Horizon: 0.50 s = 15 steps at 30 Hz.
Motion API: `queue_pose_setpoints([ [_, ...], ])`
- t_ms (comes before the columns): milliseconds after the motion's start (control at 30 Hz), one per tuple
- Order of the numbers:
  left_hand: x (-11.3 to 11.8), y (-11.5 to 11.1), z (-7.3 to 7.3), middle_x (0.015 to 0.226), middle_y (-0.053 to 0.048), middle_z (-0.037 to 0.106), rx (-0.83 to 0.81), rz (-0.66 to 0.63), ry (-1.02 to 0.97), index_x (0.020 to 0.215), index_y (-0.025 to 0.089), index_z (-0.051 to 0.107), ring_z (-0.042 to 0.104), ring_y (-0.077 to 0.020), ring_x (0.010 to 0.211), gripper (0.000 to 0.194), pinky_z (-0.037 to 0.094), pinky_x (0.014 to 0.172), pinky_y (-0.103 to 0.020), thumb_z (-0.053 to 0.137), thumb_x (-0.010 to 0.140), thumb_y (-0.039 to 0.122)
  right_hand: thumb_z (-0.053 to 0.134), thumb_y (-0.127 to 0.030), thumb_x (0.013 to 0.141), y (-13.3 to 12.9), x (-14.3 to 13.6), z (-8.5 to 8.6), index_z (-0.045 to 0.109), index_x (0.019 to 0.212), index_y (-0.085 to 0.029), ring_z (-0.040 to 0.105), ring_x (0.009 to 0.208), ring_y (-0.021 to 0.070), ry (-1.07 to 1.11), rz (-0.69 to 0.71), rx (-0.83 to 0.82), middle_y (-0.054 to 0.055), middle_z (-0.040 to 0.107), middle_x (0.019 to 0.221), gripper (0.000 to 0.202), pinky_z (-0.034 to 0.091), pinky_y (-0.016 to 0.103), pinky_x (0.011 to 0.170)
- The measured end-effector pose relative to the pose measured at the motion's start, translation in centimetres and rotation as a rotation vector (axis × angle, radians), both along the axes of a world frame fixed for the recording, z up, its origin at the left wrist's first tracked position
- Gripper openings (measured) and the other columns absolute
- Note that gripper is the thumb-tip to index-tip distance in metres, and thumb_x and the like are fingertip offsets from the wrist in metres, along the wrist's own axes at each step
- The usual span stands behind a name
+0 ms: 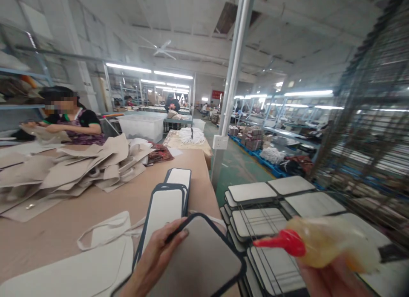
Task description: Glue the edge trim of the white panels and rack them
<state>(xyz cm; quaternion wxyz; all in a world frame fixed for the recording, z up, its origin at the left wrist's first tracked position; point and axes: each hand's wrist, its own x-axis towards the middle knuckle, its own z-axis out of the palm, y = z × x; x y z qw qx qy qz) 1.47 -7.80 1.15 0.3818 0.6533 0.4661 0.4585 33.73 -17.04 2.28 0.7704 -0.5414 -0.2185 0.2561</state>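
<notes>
My left hand point(156, 252) pinches the upper left edge of a grey rounded panel with a dark border point(201, 250), tilted up over the table edge. In my right hand point(329, 275), at the lower right, is a squeeze bottle point(335, 241) of yellowish see-through plastic. Its red nozzle point(284, 242) points left toward the panel, apart from it. Behind my left hand lies a stack of pale panels with dark borders point(166, 203). Off-white flat pieces point(73, 267) and a pale strap point(134, 229) lie to the left.
A heap of beige pieces point(96, 160) covers the table's point(64, 222) far left, where a co-worker point(76, 122) handles material. More bordered panels point(255, 220) lie on a rack at right. A metal post point(234, 71) with a socket box point(220, 142) rises beyond the table edge.
</notes>
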Motion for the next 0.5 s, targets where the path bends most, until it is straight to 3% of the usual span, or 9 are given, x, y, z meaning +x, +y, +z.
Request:
queue_pose_setpoints([
  [100,1.5,-0.5,3.6,0.077,-0.001,0.076,0.017,-0.372,0.123,0.085,0.024,0.08,0.07,-0.0225,0.074,0.017,0.052,0.067,-0.024,0.068,0.073,0.03,0.084,-0.047,0.05,-1.1,-0.2,3.8,0.07,0.097,-0.03,0.067,0.1,0.0268,0.171,0.066,0.167,0.005,0.071,0.104,0.052,0.06,0.031,0.071],
  [200,2.9,-1.0,5.9,0.059,0.001,0.068,-0.019,-0.576,0.203,0.072,0.022,0.079,0.061,-0.0173,0.058,0.011,0.045,0.057,-0.02,0.068,0.072,0.025,0.09,-0.035,0.037,-2.3,-0.3,6.5,0.071,0.099,-0.029,0.07,0.082,0.0246,0.086,0.107,0.233,0.003,0.073,0.091,0.065,0.059,0.028,0.067],
  [267,3.7,-1.4,7.1,0.056,0.003,0.063,0.0,-0.72,0.283,0.071,0.022,0.078,0.055,-0.0146,0.055,0.012,0.04,0.055,-0.018,0.066,0.074,0.022,0.091,-0.033,0.036,-3.2,0.0,7.0,0.071,0.1,-0.029,0.071,0.077,0.0258,-0.012,0.172,0.221,0.003,0.073,0.087,0.066,0.059,0.03,0.064],
  [367,4.9,-1.6,8.6,0.057,0.002,0.061,0.096,-0.985,0.417,0.075,0.02,0.077,0.051,-0.0124,0.055,0.014,0.035,0.053,-0.017,0.064,0.077,0.018,0.089,-0.032,0.044,-4.3,0.7,6.4,0.07,0.101,-0.029,0.07,0.083,0.0296,-0.139,0.292,0.198,0.005,0.073,0.095,0.061,0.059,0.036,0.068],
  [500,5.8,-1.6,9.9,0.072,-0.004,0.07,0.187,-1.218,0.513,0.09,0.013,0.077,0.056,-0.0128,0.062,0.021,0.039,0.055,-0.016,0.066,0.083,0.03,0.088,-0.031,0.049,-5.2,1.0,5.9,0.067,0.107,-0.031,0.067,0.096,0.0315,-0.182,0.424,0.191,0.005,0.071,0.1,0.061,0.058,0.042,0.078],
])
